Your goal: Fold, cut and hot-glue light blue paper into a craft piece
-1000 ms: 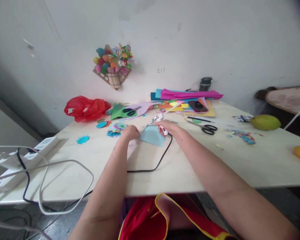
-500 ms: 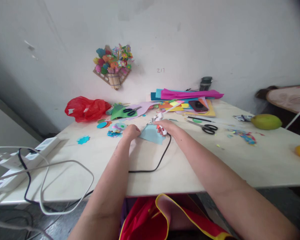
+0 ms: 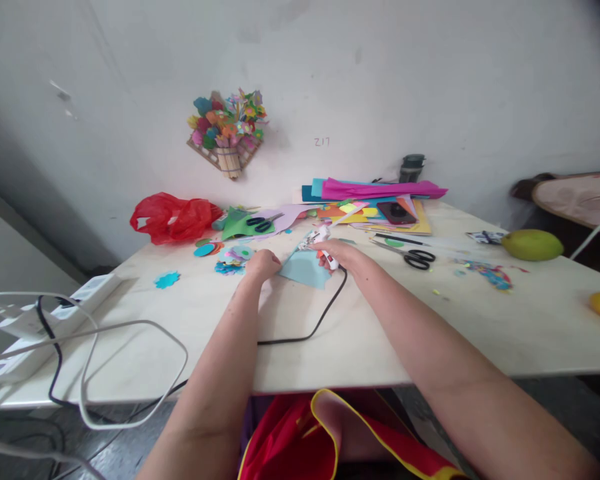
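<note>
My right hand [image 3: 334, 255] is wrapped around a white glue gun [image 3: 323, 235] with an orange-red trigger; a pale glue stick [image 3: 347, 215] sticks out of its back and a black cord [image 3: 325, 308] hangs from the handle. My left hand [image 3: 264, 266] is closed, its fingertips pinching the near end of a thin blue-grey stick [image 3: 291, 255] that runs up toward the glue gun. Beneath lies a light-blue sheet [image 3: 305, 270], flat on the table. The nozzle's exact contact is too small to make out. Left of my left hand sit layered paper flowers [image 3: 233, 260].
Black scissors [image 3: 417, 259] and a black pencil [image 3: 403, 238] lie on the right. More scissors [image 3: 263, 222] rest on green sheet. A red plastic bag [image 3: 175, 217], a power strip [image 3: 87, 293] with looping cables, a phone [image 3: 397, 212] and a mango [image 3: 533, 244] surround the work area.
My right hand and the glue gun have shifted slightly to the right, and the cord has moved with them. My left hand is almost still.
</note>
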Tool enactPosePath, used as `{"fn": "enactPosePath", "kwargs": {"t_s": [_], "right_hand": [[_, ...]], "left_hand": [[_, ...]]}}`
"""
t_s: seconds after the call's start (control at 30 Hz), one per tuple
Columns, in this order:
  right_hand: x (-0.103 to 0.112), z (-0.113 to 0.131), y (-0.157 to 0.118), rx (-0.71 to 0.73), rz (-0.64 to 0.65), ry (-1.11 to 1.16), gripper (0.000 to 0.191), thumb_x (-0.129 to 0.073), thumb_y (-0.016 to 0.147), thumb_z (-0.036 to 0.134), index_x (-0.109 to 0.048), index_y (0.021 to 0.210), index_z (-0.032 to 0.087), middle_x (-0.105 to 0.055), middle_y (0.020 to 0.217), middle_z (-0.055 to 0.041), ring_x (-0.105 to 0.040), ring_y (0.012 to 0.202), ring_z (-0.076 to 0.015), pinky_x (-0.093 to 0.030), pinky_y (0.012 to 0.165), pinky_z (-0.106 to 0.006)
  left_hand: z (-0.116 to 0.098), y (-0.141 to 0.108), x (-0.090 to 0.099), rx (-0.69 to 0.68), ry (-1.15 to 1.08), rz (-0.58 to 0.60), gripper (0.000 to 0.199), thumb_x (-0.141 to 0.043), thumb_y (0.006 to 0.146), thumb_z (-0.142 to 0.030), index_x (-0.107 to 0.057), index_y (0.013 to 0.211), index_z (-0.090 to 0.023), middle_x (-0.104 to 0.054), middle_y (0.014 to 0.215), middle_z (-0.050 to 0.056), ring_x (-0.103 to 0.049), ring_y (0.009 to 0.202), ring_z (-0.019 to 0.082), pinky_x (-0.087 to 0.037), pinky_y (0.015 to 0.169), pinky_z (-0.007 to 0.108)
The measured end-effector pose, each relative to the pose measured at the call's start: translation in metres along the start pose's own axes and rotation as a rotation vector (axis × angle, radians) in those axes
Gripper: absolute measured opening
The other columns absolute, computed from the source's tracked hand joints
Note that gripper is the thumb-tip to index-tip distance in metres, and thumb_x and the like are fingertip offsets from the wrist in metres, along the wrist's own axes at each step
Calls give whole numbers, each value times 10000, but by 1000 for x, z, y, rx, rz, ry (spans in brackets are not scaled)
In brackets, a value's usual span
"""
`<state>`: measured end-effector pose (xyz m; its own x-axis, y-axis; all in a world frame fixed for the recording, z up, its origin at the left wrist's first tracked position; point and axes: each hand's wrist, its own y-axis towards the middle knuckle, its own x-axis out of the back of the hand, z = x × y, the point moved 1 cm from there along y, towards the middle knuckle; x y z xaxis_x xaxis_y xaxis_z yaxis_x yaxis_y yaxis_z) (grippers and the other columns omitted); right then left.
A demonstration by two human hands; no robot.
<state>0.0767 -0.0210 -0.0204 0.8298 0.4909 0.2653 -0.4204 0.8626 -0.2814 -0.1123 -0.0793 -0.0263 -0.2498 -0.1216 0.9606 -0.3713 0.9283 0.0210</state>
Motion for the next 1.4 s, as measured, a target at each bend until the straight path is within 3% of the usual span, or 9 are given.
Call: {"fn": "enactPosePath", "kwargs": {"t_s": [0.37,0.63,0.83,1.13,1.4], "right_hand": [[-9,-3,6,-28,-38,-12,308,-579,758,395,-461,622,145,-491,405,11,-445,317,-89,-412,321,-218],[-8,-3,5,6,53,16,249,-612,739,355,-478,680,153,-461,437,47,-430,302,-81,-400,312,-218],[-6,-1,1,-12,3,13,315,-576,771,399,-483,628,134,-488,404,10,-430,312,-81,-391,315,-207],[-10,-5,8,4,27,-21,440,-555,733,554,-499,638,128,-525,418,-17,-456,322,-93,-409,317,-217],[-13,-5,8,29,77,-71,374,-617,703,494,-483,656,148,-520,424,4,-450,314,-97,-419,310,-230]], "left_hand": [[1,0,-1,12,-26,4,194,-595,607,-249,-686,777,-231,-681,874,27,-598,829,187,-435,657,246],[0,-2,1,15,-39,4,193,-602,611,-241,-690,781,-230,-681,885,28,-595,836,186,-431,660,243],[0,-2,0,15,-46,-2,190,-599,610,-240,-692,776,-230,-683,880,26,-597,833,187,-435,665,244],[-2,-4,2,24,-46,2,193,-597,617,-243,-688,786,-231,-681,892,28,-598,844,189,-436,680,251],[0,-2,1,15,-49,-7,184,-593,611,-248,-689,767,-238,-684,886,26,-597,843,198,-435,675,263]]}}
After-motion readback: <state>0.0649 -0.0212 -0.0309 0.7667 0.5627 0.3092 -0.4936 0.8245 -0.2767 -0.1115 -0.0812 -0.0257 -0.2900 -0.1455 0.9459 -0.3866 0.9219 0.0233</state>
